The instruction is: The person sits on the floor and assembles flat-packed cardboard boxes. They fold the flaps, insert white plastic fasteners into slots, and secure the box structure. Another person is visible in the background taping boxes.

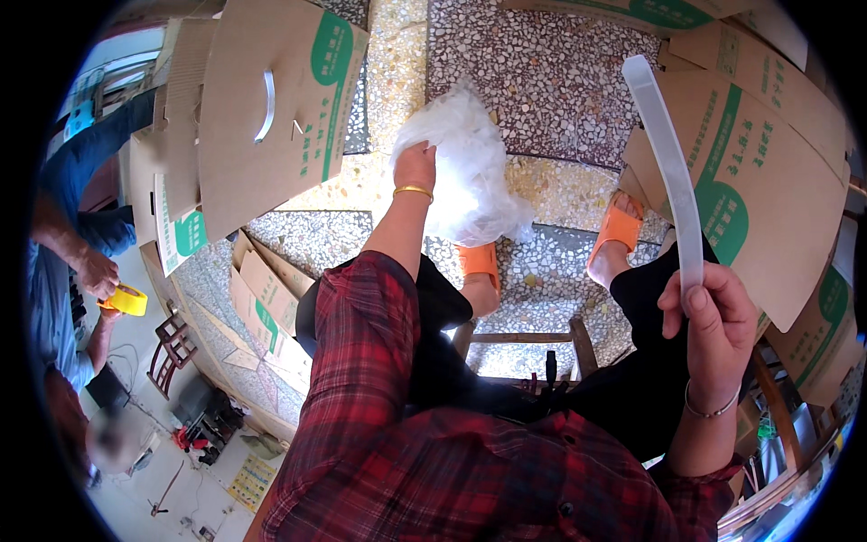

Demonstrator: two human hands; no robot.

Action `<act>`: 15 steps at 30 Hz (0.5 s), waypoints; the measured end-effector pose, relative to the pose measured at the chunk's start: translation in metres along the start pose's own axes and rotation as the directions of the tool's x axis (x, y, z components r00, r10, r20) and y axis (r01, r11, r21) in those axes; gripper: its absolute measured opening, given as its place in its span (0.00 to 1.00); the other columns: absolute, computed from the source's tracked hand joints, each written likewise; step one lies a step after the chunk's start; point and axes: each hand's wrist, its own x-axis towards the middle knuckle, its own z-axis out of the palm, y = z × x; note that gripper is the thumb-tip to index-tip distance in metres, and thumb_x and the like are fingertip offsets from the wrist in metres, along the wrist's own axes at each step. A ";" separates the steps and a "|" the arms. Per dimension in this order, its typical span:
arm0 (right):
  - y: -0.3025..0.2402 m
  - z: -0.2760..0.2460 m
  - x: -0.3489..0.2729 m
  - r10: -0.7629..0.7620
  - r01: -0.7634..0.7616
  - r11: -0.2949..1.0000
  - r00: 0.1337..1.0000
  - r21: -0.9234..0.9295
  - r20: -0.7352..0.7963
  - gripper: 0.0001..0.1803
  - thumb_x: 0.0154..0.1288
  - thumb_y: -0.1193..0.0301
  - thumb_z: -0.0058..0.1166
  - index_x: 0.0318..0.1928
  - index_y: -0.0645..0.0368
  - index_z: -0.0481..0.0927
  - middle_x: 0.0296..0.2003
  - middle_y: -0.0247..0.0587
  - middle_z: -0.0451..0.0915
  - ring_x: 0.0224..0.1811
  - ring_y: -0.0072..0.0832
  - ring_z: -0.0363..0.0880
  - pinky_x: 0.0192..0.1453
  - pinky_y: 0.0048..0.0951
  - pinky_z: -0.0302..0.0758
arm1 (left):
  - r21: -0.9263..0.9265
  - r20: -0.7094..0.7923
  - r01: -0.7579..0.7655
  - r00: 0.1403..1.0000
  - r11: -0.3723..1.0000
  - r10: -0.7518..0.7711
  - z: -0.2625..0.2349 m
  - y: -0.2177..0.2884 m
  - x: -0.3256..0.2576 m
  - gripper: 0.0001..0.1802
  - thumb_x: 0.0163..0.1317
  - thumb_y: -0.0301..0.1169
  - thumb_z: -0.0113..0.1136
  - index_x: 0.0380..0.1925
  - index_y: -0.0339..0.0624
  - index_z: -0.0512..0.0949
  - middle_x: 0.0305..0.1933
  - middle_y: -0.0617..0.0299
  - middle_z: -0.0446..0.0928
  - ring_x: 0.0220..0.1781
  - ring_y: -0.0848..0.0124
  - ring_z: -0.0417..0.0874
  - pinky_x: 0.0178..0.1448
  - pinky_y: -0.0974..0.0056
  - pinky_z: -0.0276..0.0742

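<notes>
My left hand point(415, 169) reaches forward to a crumpled clear plastic bag point(465, 167) above the floor between my feet; its fingers are closed at the bag's upper left part, and the fingertips are partly hidden. Raised at the right, my right hand point(718, 312) pinches the lower end of a long, flat, translucent white plastic strip point(666, 144) between thumb and fingers. The strip stands nearly upright, curving slightly toward the upper left. A similar short white strip point(268, 107) shows on the face of a brown cardboard box point(244, 172) at the left.
More cardboard boxes point(777, 208) stand at the right, with flattened cardboard point(266, 294) at the left. A wooden stool point(524, 338) is below me, on a speckled stone floor point(542, 81). At far left another person point(77, 235) holds a yellow tape roll point(126, 300).
</notes>
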 end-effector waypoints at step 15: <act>0.002 0.001 -0.014 -0.096 0.095 0.994 0.995 0.053 0.017 0.09 0.65 0.73 0.46 0.41 0.66 0.74 0.29 0.36 0.77 0.23 0.15 0.70 0.29 0.15 0.68 | 0.205 0.069 -0.195 0.980 0.959 0.184 -0.031 0.008 -0.038 0.18 0.61 0.37 0.40 0.38 0.40 0.79 0.37 0.46 0.78 0.39 0.50 0.79 0.47 0.52 0.73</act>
